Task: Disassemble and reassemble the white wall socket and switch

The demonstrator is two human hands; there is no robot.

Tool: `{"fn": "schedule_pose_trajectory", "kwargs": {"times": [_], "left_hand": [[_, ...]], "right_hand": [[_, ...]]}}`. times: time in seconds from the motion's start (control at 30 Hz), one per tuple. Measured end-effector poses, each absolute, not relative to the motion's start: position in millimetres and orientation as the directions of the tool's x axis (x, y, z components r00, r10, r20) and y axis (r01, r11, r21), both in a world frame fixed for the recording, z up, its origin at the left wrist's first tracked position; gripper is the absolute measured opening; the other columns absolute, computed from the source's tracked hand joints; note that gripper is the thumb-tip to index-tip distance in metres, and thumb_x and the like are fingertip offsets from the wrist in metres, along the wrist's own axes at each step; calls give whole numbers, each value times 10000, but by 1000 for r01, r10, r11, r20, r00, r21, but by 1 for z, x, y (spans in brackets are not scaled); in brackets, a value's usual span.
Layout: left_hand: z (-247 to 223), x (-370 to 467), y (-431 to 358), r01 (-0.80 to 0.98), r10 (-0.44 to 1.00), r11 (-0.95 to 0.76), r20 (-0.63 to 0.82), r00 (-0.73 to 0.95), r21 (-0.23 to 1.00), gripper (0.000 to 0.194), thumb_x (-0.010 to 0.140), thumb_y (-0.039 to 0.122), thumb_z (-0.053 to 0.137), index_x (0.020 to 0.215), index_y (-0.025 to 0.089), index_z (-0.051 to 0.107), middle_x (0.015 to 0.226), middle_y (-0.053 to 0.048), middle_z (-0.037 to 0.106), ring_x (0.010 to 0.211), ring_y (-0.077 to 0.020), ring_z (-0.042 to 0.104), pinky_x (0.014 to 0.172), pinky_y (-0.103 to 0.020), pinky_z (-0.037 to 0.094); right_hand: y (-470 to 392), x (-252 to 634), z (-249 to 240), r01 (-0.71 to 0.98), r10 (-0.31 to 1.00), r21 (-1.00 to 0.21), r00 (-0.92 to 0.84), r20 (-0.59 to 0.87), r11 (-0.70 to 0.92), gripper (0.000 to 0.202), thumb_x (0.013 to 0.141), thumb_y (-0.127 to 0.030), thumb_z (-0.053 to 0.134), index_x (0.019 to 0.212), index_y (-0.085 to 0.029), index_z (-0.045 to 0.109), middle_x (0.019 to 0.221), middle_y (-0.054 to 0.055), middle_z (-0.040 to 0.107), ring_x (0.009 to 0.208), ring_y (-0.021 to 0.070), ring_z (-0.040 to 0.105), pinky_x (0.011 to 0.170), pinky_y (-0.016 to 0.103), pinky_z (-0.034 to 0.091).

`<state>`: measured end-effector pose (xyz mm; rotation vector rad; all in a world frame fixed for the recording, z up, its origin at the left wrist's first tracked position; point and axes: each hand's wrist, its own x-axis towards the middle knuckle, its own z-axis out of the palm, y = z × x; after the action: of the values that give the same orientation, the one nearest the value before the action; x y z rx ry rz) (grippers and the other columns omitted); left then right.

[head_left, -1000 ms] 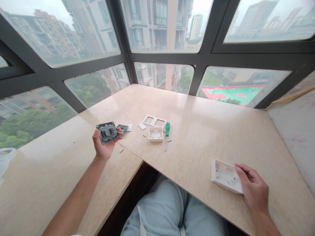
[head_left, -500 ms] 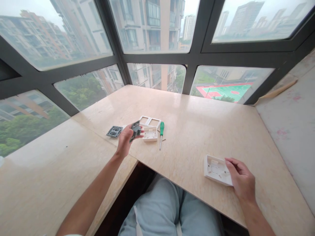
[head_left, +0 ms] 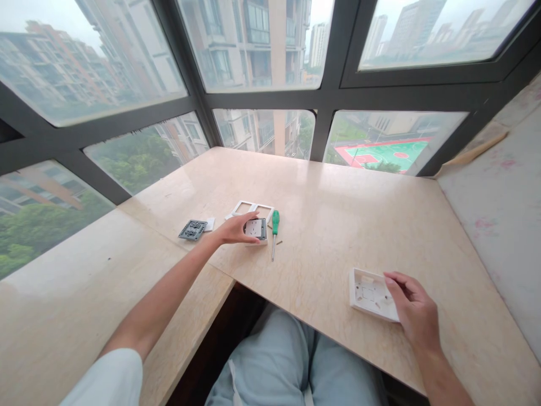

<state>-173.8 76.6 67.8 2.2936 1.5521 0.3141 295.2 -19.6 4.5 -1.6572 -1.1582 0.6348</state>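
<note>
My left hand (head_left: 237, 228) grips a socket module (head_left: 254, 228) with a white face and dark grey frame, which sits over a white back box (head_left: 262, 242) that it mostly covers. At the lower right, my right hand (head_left: 416, 307) pinches the right side of another white back box (head_left: 369, 293), its open side up. A green-handled screwdriver (head_left: 275, 221) lies just right of the module, with small screws (head_left: 279, 242) near it. Behind my left hand is a white double frame (head_left: 245, 207).
A dark grey module (head_left: 193, 230) lies left of my left hand, partly over a white piece (head_left: 210, 224). The stone counter (head_left: 321, 220) ends at my legs in front. Windows (head_left: 262, 45) rise behind it, and a patterned wall (head_left: 499, 208) stands at the right.
My left hand has moved right and turned the module white face up, bringing it onto the back box. My right hand keeps its grip on the other box. The view has shifted slightly.
</note>
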Motion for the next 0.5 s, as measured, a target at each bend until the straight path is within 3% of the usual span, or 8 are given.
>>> {"fn": "schedule_pose_trajectory", "kwargs": {"times": [0.3, 0.5], "left_hand": [[47, -175, 79, 685, 942, -323, 152, 299, 653, 864, 568, 539, 891, 1327, 219, 629, 1382, -140, 632, 1288, -373, 590, 1113, -481, 431], [45, -170, 74, 654, 950, -305, 172, 261, 692, 837, 549, 546, 897, 1279, 213, 660, 1343, -141, 661, 1266, -368, 608, 1094, -479, 452]], "right_hand": [[-22, 294, 7, 411, 906, -906, 416, 83, -106, 364, 735, -521, 653, 896, -202, 723, 1013, 87, 717, 971, 294, 649, 895, 422, 501], [-22, 293, 9, 415, 901, -901, 428, 71, -126, 365, 728, -523, 656, 891, -203, 722, 1020, 83, 715, 985, 299, 645, 912, 430, 491]]}}
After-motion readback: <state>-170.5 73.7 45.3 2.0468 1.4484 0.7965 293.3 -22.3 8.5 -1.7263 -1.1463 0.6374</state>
